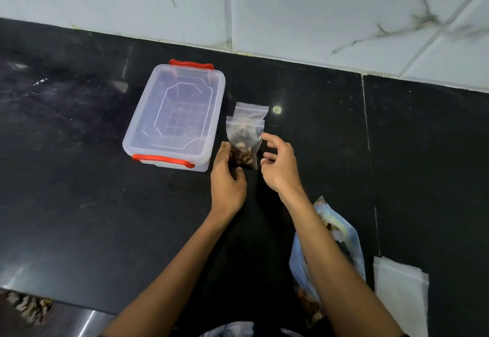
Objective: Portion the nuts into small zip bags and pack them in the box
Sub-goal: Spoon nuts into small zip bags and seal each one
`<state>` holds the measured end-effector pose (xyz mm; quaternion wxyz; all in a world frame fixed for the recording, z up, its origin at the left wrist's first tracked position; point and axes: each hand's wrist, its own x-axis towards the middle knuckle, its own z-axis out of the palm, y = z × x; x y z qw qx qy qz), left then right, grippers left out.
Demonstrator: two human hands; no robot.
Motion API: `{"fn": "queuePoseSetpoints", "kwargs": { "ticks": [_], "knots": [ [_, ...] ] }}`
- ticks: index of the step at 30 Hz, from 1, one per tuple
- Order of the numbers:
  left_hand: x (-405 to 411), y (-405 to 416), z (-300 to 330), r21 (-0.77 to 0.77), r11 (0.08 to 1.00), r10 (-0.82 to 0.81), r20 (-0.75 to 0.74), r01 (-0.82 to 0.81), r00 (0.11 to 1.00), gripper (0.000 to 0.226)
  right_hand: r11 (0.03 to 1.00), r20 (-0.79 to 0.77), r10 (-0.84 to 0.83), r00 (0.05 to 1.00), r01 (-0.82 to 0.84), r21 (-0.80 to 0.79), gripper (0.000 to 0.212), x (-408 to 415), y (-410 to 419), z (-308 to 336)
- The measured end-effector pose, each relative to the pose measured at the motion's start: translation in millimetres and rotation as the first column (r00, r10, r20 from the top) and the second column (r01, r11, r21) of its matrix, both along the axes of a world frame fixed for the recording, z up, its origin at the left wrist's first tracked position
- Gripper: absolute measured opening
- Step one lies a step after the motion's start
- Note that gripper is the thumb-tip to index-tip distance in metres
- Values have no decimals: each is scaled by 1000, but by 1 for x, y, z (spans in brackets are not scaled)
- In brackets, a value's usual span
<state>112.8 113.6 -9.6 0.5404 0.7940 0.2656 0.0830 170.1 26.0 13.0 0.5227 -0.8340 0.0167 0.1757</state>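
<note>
**packrat_99:** So where are the nuts at right now?

**benchview:** Front and centre on the black stone countertop (79,204). One small clear zip bag with brown nuts inside (244,146) lies flat just right of the box. A second small clear zip bag (251,111) lies under it, its top edge poking out on the far side; can't tell how full that one is.

**packrat_99:** Hands?

**benchview:** Left hand (229,177) is at the front bag's lower left corner, fingers against its left edge and thumb curled in by the bottom, so it looks like a light hold on the bag. Right hand (280,162) is just beside the bag's right edge, fingers loosely curled and spread, holding nothing, index tip near the zip strip.

**packrat_99:** And the box?

**benchview:** Clear rectangular plastic box with red latches (174,116) sits left of the bags with its lid on. Looks like nothing's inside, though the plastic's a bit cloudy.

**packrat_99:** Anything else around?

**benchview:** Big bluish clear plastic bag of nuts (341,236) lies close to the person on the right, partly under the right forearm. Right of that, a flat stack of whitish empty bags (402,294). White marble-look wall tiles (317,5) run along the back.
</note>
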Motion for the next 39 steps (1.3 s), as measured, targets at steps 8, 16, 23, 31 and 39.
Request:
{"fn": "queuePoseSetpoints", "kwargs": {
  "ticks": [8, 16, 23, 31, 39],
  "knots": [
    [-33, -9, 17, -11, 1000, 6, 37, -6, 999, 61, 996, 32, -83, 996, 82, 35, 59, -33, -40, 34],
    [-68, -11, 42, 41, 999, -20, 58, 17, 998, 64, 974, 44, -224, 974, 222, 47, 76, -75, -102, 89],
    [-71, -11, 56, 62, 997, -41, 97, 35, 994, 63, 919, 37, -395, 918, 394, 18, 73, -106, -186, 97],
    [-67, -34, 49, 84, 993, -96, 109, 87, 989, 61, 775, 99, -594, 799, 600, -196, 11, -137, -255, 42],
    [-72, -58, 42, 83, 992, -106, 72, 100, 992, 61, 758, 30, -489, 872, 441, -480, 40, -151, -239, 0]
  ]
}}
